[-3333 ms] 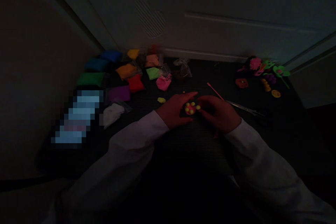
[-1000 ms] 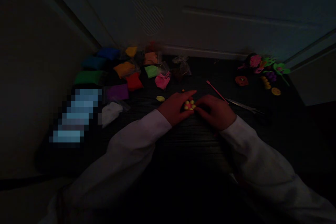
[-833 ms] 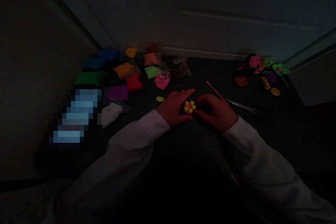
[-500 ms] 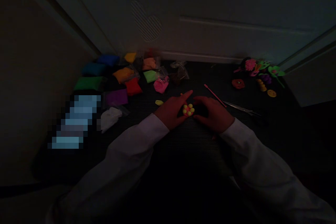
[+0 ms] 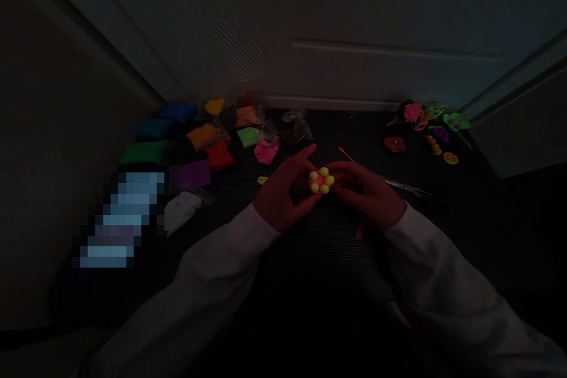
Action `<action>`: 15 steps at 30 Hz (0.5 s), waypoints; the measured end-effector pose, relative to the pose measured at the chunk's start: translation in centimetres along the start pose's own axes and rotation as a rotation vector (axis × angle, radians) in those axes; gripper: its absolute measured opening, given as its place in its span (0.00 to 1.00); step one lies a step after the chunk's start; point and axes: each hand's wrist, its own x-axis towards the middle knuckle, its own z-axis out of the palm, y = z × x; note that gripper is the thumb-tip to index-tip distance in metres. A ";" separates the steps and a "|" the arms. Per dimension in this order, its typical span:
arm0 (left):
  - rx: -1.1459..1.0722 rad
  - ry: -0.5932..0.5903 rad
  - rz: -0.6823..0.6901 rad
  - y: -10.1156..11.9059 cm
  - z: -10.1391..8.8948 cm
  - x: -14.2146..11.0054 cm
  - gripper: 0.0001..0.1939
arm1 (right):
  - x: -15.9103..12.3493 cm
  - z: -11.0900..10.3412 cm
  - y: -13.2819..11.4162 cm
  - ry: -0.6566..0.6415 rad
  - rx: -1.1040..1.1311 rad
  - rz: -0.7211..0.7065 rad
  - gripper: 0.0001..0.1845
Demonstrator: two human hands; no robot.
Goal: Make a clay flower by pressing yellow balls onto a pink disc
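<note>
The scene is very dark. A small red clay disc with several yellow balls on it (image 5: 321, 180) sits between my two hands over a dark ribbed mat (image 5: 310, 236). My left hand (image 5: 283, 198) curls around its left side, forefinger stretched out past it. My right hand (image 5: 365, 192) pinches its right edge with the fingertips. Both arms wear white sleeves.
Several bags of coloured clay (image 5: 199, 142) lie at the back left, a white lump (image 5: 179, 209) nearer me. A yellow scrap (image 5: 262, 180) lies left of my hands. A pink stick (image 5: 345, 153) and scissors (image 5: 405, 186) lie to the right. Finished clay flowers (image 5: 425, 127) stand at the back right.
Both hands have lifted the clay piece slightly and shifted with it; the view has tilted so everything sits lower in the frame. The bags and tools have not moved.
</note>
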 end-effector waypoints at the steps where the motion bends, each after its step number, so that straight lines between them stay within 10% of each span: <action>1: 0.011 0.017 0.011 0.1 0.0 -0.1 0.38 | -0.1 0.1 -0.4 0.042 0.035 0.005 0.18; 15: 0.063 -0.019 -0.026 1.4 0.0 -0.6 0.36 | -0.8 1.1 -2.1 0.198 -0.064 0.066 0.09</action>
